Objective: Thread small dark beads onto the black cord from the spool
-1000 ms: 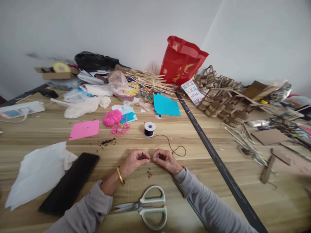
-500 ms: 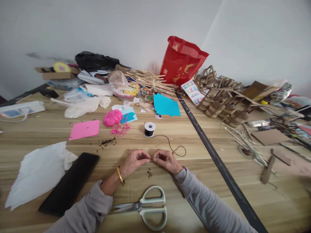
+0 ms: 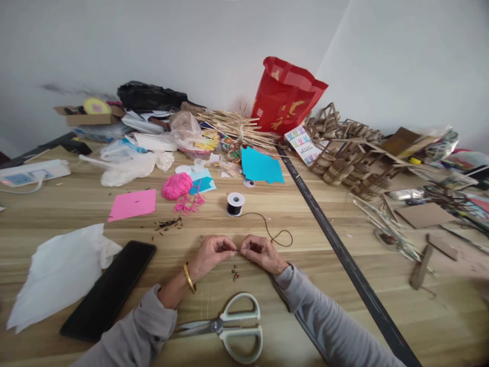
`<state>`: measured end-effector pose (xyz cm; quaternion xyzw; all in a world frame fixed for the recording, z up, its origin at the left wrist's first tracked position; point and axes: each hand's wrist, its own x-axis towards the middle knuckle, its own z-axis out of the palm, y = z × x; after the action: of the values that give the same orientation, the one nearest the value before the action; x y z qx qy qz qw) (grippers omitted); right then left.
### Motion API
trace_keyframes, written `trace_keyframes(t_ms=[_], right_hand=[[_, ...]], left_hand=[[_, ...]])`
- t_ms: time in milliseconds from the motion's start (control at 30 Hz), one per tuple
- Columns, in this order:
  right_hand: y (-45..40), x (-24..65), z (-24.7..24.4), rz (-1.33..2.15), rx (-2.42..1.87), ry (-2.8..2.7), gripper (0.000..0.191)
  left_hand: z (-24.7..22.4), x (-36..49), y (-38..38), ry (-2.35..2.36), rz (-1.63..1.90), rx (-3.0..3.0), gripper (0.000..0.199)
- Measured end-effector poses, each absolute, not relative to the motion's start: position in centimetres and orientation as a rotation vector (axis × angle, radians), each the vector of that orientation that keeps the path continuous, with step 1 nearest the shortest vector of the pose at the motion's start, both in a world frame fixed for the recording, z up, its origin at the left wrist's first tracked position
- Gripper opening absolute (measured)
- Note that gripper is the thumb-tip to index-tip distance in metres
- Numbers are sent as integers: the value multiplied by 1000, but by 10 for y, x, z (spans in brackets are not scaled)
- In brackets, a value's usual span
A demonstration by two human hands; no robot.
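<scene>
My left hand (image 3: 214, 253), with a gold bangle at the wrist, is closed in a pinch. Facing it almost fingertip to fingertip, my right hand (image 3: 263, 253) pinches too. A short dark stretch of cord spans the gap between them; whether a bead sits in the left pinch I cannot tell. Black cord (image 3: 266, 227) runs from a white-flanged spool (image 3: 236, 204) in a loop toward my right hand. Just below the fingers lie several small brown beads (image 3: 236, 275). Nearer me are scissors with pale handles (image 3: 240, 329), blades pointing left.
A black phone-like slab (image 3: 109, 290) and white sheet (image 3: 57, 275) lie left. Small black sticks (image 3: 168, 224), pink paper (image 3: 133, 204) and pink yarn (image 3: 177, 185) are beyond. A red bag (image 3: 286, 97) stands at the back; small woven baskets (image 3: 338, 171) crowd the right.
</scene>
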<state>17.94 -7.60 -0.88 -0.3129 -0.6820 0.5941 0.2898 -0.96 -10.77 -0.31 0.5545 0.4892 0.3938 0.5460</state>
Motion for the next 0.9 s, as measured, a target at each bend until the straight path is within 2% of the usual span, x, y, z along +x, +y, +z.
trace_keyframes(t_ms=[900], right_hand=[[-76, 179, -7, 1541, -832, -1868, 26]], left_hand=[[-4, -9, -109, 1167, 905, 1342, 10]])
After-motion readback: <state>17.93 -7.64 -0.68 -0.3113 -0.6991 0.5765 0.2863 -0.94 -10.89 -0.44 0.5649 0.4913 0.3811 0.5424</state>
